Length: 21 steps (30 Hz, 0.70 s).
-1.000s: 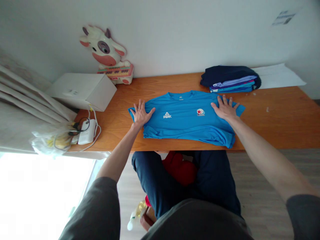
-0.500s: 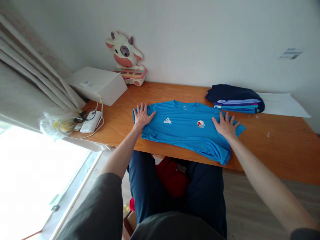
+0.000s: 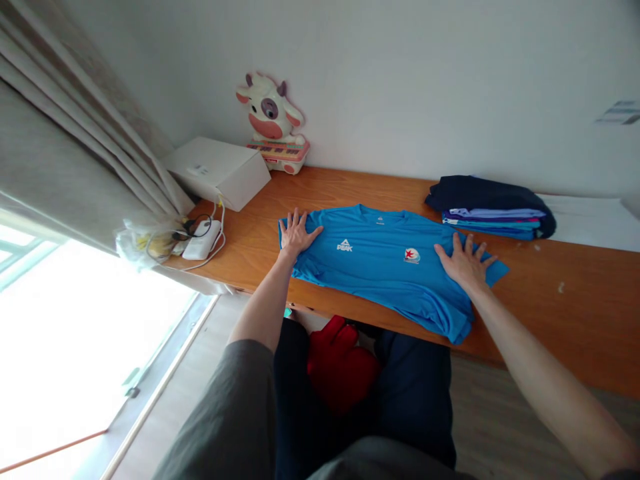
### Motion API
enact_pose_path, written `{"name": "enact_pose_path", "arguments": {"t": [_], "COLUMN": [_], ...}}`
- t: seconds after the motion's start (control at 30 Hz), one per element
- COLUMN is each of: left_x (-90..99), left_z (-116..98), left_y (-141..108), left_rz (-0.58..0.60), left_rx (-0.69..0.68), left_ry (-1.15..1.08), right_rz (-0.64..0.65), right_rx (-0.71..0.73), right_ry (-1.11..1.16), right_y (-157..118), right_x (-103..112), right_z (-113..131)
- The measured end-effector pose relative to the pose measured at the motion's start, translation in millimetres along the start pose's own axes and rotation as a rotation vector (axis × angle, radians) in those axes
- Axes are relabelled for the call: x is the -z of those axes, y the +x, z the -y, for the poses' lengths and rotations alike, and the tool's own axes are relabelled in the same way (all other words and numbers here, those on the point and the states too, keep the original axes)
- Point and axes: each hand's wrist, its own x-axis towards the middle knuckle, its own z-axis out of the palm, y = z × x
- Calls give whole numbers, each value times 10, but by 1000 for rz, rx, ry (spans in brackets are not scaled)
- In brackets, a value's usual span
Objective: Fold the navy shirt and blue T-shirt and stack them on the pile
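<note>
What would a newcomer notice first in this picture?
The blue PEAK T-shirt probably comes first, lying on the wooden table with the left hand and right hand spread on it. Next, perhaps, the cow-shaped toy keyboard beside the white box, then the folded clothes stacked at the back right.

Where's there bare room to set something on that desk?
Brown wooden desktop lies mostly bare right of the blue fabric shirt, and between it and the white cardboard box. Crowded: the left end, with white plastic block and clear plastic bag.
</note>
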Motion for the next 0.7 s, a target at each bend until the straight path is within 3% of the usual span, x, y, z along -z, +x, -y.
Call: {"name": "enact_pose_path", "arguments": {"t": [0.7], "left_x": [12], "left_z": [-26], "left_y": [46], "left_rz": [72], "left_rx": [26], "left_ry": [126], "right_rz": [36], "right_rx": [-8], "right_ry": [29], "right_y": [-31], "right_x": [48], "right_z": [58]}}
